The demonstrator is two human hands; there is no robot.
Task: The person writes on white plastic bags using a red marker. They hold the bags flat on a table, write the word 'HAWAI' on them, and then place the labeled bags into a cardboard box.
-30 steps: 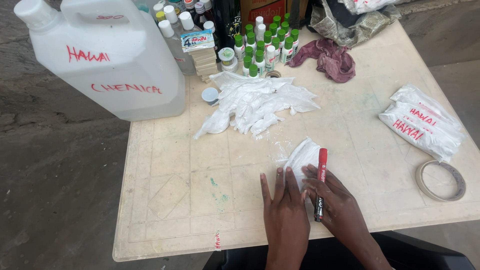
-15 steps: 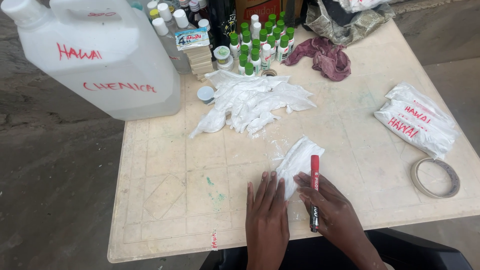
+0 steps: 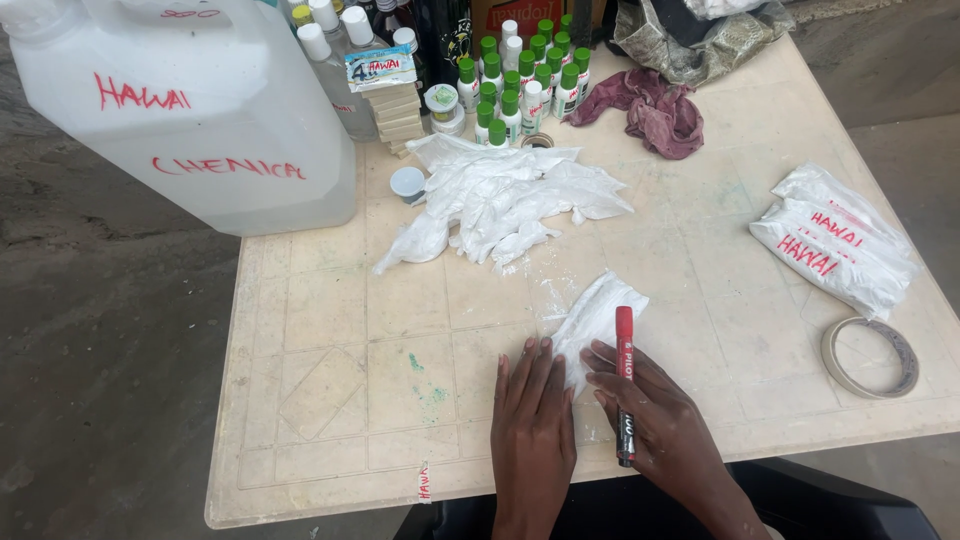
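From the head camera, looking down on the worktop [image 3: 330,330], the small white plastic bag [image 3: 592,318] lies flat and crumpled near the front edge, thin and slightly see-through, its upper end pointing to about one o'clock. Both hands rest on its lower end.

The left hand [image 3: 532,425] lies palm down, fingers straight and together, pointing to twelve o'clock, with the fingertips pressing the bag's left edge; it grips nothing. The right hand [image 3: 655,425] is spread flat beside it, fingers reaching to about eleven o'clock onto the bag. A red marker [image 3: 624,385] with a black barrel lies across that hand, its red cap pointing to twelve o'clock; the hand is loosely open, and I cannot tell whether the marker is pinched or only resting there.

At about twelve o'clock from the hands sits one loose pile of empty white bags [image 3: 505,195], too tangled to count. At two o'clock, well apart, lies a stack of filled white packets [image 3: 830,250] with red writing; about three show. One roll of tape [image 3: 868,357] lies at three o'clock, near the right edge. One large translucent jerrycan [image 3: 190,110] stands at ten o'clock. Along the back stands a cluster of small green-capped bottles [image 3: 520,85], roughly a dozen, and one crumpled maroon cloth [image 3: 655,108] beside them.
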